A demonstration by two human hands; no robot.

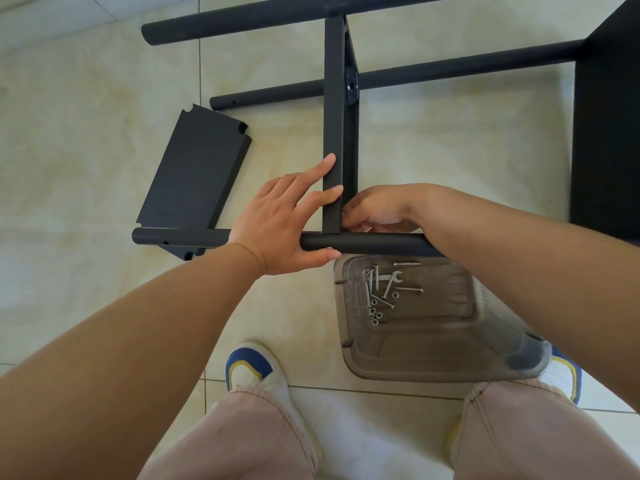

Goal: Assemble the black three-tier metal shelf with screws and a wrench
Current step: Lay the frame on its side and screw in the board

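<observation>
Your left hand point(284, 223) lies with straight fingers on the upright shelf panel point(334, 133), thumb under the front tube point(367, 243); your right hand point(375, 209) curls behind this joint, grip unclear; the wrench point(393, 279) lies in the tray point(433, 355)

No readable text, labels, brands or numbers anywhere.
</observation>
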